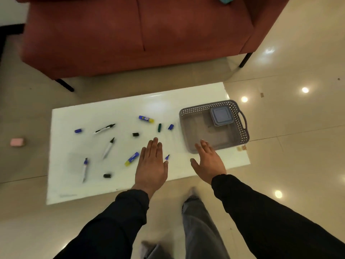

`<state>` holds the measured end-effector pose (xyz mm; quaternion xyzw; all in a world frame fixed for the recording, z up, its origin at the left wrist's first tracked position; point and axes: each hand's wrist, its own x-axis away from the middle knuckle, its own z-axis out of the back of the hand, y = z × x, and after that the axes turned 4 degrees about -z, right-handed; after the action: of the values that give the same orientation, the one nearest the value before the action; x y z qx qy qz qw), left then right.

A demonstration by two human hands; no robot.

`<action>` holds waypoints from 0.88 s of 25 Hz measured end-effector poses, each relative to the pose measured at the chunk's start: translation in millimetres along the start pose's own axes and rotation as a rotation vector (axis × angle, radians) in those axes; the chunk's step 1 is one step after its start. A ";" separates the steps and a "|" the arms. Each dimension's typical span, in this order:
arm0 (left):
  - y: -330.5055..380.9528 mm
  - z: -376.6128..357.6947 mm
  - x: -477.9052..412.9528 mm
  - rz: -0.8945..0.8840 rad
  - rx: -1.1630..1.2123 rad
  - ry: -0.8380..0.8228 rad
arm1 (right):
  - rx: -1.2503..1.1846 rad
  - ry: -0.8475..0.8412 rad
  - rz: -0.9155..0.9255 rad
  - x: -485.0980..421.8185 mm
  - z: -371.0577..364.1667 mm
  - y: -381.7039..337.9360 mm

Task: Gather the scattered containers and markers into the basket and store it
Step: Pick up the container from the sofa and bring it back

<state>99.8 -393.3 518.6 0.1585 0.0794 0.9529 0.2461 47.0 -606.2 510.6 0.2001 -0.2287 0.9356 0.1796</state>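
Tabletop (pixel 130 184): a white surface in the middle of the frame, with a red sofa (pixel 130 34) behind it.
Basket (pixel 240 131): a grey perforated basket is seen at the right end of the tabletop. One lidded grey container (pixel 221 116) lies in its far corner.
Left hand (pixel 151 165): held flat over the lower middle of the tabletop, fingers straight and together, nothing gripped. Contact with the surface cannot be told.
Right hand (pixel 208 163): spread and empty, its fingertips at the near wall of the basket.
Scattered items: three markers (pixel 108 148) lie in the left half, with loose caps (pixel 136 134) around them. A second tube (pixel 146 119) lies at upper centre.
Nearest item: a blue-and-yellow tube (pixel 132 159) lies just left of the left hand. Its long axis runs from lower left to upper right.
Also close: a small blue-tipped piece (pixel 167 157) is seen just beside the left thumb, between the two hands.
Deciding relation: nearly everything loose lies left of and beyond the left hand, while the basket lies to the right. The left hand is judged the nearer one for picking, and each item would then have to be carried rightward.
Progress: judged early, since only one container is stowed.
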 end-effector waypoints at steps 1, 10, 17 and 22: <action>-12.2 7.5 26.9 0.006 0.009 0.015 | 0.003 0.006 0.008 22.8 -7.3 -22.2; -175.6 44.8 283.2 0.178 0.012 0.055 | 0.109 -0.011 0.273 182.8 -117.1 -227.0; -325.5 77.2 363.6 0.459 0.054 0.098 | 0.239 -0.111 0.506 176.8 -184.0 -372.6; -437.6 105.2 365.4 0.534 0.051 0.053 | 0.221 -0.152 0.525 126.2 -225.9 -484.5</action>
<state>27.1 174.1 612.9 0.1550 0.0653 0.9855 -0.0204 80.2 -59.8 556.6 0.2218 -0.1823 0.9517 -0.1089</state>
